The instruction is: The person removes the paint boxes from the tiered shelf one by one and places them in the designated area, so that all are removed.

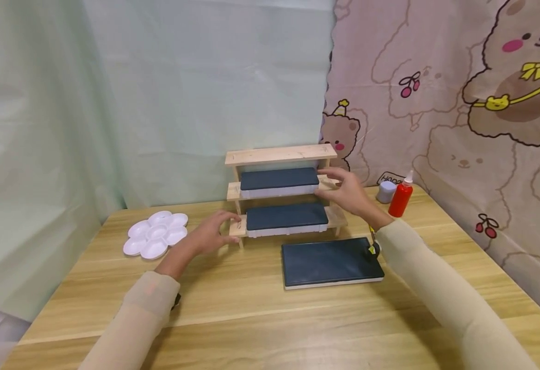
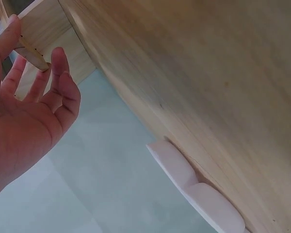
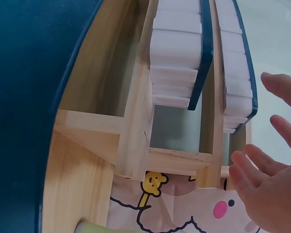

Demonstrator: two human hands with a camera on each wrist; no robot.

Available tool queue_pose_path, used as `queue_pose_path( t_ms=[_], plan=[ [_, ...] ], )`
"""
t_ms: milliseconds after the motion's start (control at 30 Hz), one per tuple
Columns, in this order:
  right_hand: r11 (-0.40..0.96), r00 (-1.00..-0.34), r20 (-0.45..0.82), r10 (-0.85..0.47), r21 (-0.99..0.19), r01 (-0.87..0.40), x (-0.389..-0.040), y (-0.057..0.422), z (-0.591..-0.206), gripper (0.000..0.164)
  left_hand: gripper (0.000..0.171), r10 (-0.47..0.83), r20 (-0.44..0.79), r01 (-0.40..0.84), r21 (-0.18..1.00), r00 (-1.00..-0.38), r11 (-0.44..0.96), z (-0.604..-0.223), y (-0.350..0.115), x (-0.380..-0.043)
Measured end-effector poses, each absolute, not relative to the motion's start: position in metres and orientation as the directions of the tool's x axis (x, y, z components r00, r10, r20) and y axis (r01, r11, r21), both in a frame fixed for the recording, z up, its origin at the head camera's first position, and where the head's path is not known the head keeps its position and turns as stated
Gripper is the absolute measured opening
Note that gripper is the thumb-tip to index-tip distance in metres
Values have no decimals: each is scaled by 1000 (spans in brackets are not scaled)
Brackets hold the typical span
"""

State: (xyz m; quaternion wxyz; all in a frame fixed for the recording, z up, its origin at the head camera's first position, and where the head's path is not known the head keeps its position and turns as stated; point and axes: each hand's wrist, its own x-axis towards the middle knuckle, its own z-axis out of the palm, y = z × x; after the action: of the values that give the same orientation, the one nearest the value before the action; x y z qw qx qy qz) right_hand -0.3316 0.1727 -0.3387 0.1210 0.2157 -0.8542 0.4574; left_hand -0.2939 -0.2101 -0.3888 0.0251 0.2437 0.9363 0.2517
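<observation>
A three-step wooden stand (image 1: 281,154) stands at the back of the table. White boxes with dark blue lids lie on two steps: one box (image 1: 279,180) on the middle step, another box (image 1: 287,218) on the lowest. My left hand (image 1: 207,235) holds the left end of the lowest step (image 2: 34,58) between thumb and fingers. Spread around the right end of the middle box, my right hand (image 1: 346,191) shows a gap from it in the right wrist view, fingers loose (image 3: 274,170). In front of the stand, a larger dark blue-topped board (image 1: 327,263) lies flat, partly behind the right sleeve.
A white flower-shaped palette (image 1: 156,234) sits at the left of the table. At the back right stand a red squeeze bottle (image 1: 401,199) and a small pale lavender jar (image 1: 386,191). A green curtain (image 1: 205,92) and a bear-patterned cloth (image 1: 390,139) hang behind.
</observation>
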Motion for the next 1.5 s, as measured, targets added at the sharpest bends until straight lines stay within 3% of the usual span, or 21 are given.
queue_pose_path(
  t_ms=[567, 1000, 1500],
  plan=[
    [502, -876, 351, -331, -721, -479, -346, 157, -332, 67, 53, 468, 70, 441, 479, -881, 759, -389, -210, -293],
    [473, -884, 305, -353, -758, -450, -356, 155, -335, 66, 54, 473, 67, 444, 477, -879, 759, -391, -211, -295],
    [536, -879, 326, -348, -700, -472, -365, 155, -343, 60, 52, 498, 114, 486, 483, -860, 728, -390, -210, -291]
  ],
)
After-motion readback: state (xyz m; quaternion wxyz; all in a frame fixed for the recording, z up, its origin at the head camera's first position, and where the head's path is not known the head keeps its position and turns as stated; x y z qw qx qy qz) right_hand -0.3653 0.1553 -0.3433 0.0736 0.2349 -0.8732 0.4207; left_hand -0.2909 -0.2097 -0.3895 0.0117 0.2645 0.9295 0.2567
